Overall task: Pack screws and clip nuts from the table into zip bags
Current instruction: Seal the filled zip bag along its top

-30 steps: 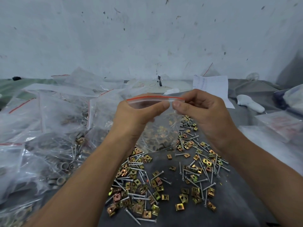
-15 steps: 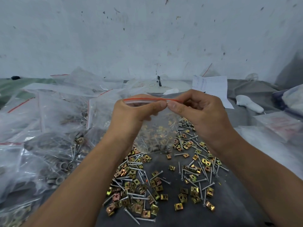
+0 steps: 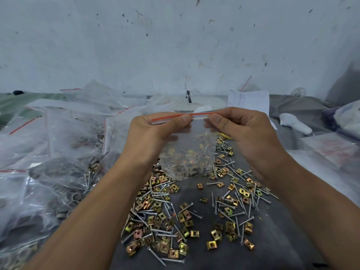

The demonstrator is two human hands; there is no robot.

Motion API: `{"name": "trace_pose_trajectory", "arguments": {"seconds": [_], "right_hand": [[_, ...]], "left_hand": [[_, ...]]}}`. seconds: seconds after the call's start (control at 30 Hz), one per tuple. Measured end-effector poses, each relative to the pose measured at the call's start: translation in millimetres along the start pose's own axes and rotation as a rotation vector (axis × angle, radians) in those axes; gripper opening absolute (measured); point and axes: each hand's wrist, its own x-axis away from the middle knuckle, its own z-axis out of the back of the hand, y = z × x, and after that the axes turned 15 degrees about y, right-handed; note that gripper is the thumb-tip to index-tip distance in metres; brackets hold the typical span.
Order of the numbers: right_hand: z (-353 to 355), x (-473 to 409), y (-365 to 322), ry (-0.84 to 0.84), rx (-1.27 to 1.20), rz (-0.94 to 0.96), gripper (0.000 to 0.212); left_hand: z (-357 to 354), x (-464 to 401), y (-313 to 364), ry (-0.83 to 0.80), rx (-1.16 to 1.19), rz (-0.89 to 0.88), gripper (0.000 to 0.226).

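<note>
I hold a small clear zip bag [image 3: 187,152] with a red seal strip up in front of me, above the table. My left hand [image 3: 155,133] pinches the strip's left part between thumb and fingers. My right hand [image 3: 245,133] pinches its right end. The bag hangs down between them with screws and clip nuts in its bottom. Below it, loose silver screws [image 3: 239,203] and gold and copper clip nuts [image 3: 155,227] lie scattered on the dark grey table [image 3: 272,240].
A heap of clear zip bags [image 3: 58,152] filled with hardware covers the table's left side. At the back lies a sheet of paper [image 3: 249,100], and a white object [image 3: 294,123] to its right. More plastic bags [image 3: 331,149] sit at the far right.
The bag's mouth, slightly open a second ago, now looks pressed flat along the red strip. My thumbs, which met at the middle, have moved apart along the strip.
</note>
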Motion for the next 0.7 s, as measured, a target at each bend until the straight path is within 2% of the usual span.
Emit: {"name": "trace_pose_trajectory", "arguments": {"seconds": [0.43,0.6,0.7], "right_hand": [[11.7,-0.9,-2.6,0.116,-0.015,-0.061,0.005],[7.4,1.7,-3.5,0.148,-0.047,-0.047,0.005],[1.5,6.3,-4.8,0.128,-0.171,-0.112,0.020]], "left_hand": [[17.2,-6.4,4.9,0.049,-0.088,-0.029,0.026],[16.7,-6.8,1.0,0.050,-0.029,-0.041,0.031],[15.6,-5.2,-2.5,0.068,0.065,-0.022,0.028]]}}
